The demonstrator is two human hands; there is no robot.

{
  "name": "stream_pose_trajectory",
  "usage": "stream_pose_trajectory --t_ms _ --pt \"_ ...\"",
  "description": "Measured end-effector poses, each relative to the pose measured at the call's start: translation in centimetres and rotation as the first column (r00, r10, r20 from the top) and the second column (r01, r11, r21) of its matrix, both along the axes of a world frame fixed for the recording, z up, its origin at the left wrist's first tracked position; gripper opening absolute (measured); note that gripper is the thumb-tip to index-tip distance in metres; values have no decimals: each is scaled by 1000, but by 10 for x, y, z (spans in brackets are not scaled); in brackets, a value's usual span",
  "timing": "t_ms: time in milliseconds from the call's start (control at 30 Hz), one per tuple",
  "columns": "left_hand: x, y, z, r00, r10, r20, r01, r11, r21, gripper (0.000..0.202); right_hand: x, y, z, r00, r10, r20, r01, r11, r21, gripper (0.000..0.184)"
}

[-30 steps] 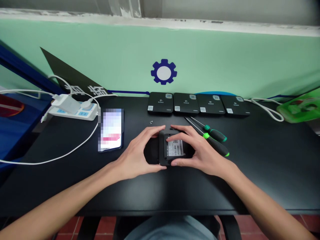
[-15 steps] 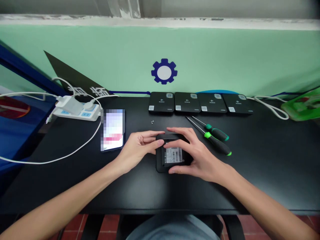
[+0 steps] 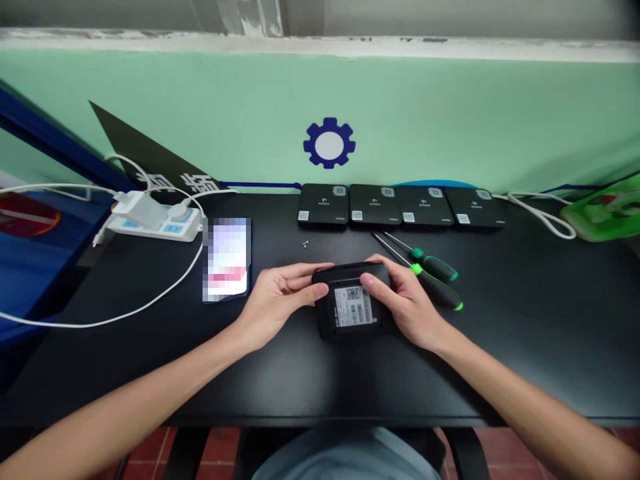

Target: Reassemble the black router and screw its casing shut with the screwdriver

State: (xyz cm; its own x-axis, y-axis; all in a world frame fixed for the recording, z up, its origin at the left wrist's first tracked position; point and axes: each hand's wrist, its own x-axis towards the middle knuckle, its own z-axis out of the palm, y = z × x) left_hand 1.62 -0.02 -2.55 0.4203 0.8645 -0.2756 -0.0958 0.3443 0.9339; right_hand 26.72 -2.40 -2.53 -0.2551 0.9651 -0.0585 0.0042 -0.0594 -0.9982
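Note:
A small black box [image 3: 350, 307] with a white label on its upturned face sits tilted at the middle of the black desk [image 3: 525, 347]. My left hand [image 3: 277, 297] grips its left edge, thumb and fingers curled round the corner. My right hand [image 3: 407, 300] grips its right side, thumb pressed on the label face. Both hands are closed on the box.
Several identical black boxes [image 3: 400, 207] line the back edge. Two green-handled screwdrivers [image 3: 435, 280] lie right of my hands. A tiny screw [image 3: 305, 244] lies behind the box. A phone [image 3: 227, 259], a white power strip [image 3: 153, 220] and cables are at the left.
The box has been lifted at its far edge and tilted toward me. My right hand slid from lying over its top to gripping its right side; my left hand closed on the left edge.

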Motion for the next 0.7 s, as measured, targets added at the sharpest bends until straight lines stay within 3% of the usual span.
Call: stream_pose_trajectory --t_ms 700 --pt "0 2 4 998 -33 48 34 999 -12 50 -2 -1 0 999 -40 -9 40 998 38 31"
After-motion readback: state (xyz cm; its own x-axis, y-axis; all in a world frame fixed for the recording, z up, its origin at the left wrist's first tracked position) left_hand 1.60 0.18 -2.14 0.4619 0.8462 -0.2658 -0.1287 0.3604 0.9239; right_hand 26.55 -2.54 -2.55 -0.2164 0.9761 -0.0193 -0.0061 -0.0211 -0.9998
